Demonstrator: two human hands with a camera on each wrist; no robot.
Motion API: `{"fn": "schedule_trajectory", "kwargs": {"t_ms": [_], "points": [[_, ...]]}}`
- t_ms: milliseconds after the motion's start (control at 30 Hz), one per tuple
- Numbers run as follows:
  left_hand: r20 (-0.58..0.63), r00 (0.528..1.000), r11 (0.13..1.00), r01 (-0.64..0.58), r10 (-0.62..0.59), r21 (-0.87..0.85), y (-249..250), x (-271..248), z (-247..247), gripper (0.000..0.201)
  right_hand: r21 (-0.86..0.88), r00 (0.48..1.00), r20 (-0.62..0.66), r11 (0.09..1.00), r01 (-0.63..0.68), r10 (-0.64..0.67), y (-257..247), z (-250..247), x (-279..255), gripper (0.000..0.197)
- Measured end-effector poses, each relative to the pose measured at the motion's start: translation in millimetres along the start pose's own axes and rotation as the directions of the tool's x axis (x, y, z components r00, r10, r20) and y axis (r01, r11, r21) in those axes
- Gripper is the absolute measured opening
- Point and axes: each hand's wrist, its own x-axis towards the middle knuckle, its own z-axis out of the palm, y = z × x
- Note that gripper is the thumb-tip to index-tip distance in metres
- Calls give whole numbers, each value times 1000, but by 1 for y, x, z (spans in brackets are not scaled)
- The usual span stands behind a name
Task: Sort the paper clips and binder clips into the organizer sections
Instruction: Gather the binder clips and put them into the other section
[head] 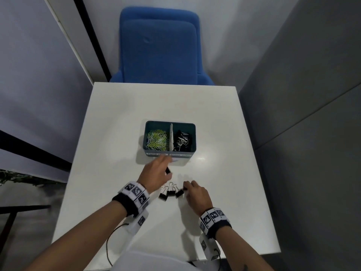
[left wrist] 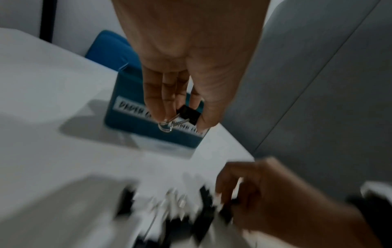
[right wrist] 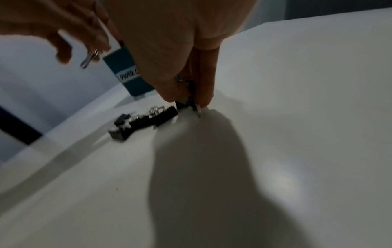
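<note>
Surface: glossy white square table [head: 125,118], grey walls, blue padded chair [head: 159,45] behind organizer [head: 170,153] | left hand [head: 156,171] pinches black binder clip [left wrist: 187,114] before organizer | right hand [head: 196,194] pinches another clip [right wrist: 192,94] beside loose clips [head: 171,192]

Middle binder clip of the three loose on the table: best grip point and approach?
Middle binder clip lies with its black body toward the person and its wire handles pointing toward the organizer. Probably come from above and pinch the handles; neighbouring clips crowd the body on both sides, while the handles stand clearer.
</note>
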Motion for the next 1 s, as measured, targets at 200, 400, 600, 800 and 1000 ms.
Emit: {"fn": "schedule_trajectory", "kwargs": {"t_ms": [200,400,600,800,1000], "points": [[-187,982,983,-41,6,-181,45,67,-49,40,245,989,-117,968,-56,87,-1,-41,4,32],[-190,981,997,-59,49,-48,34,55,-40,17,347,897,-436,933,92,74,-16,-118,39,28],[184,978,977,57,-96,205,-26,-5,25,48,285,869,-495,947,145,16,-30,-145,67,35],[354,926,930,-5,-134,367,-66,-47,71,82,44,974,-177,988,148,-138,-23,-82,39,37],[293,956,897,-106,-27,428,-80,-66,88,103,-118,968,198,976,182,-156,8,-12,11,75]]}}
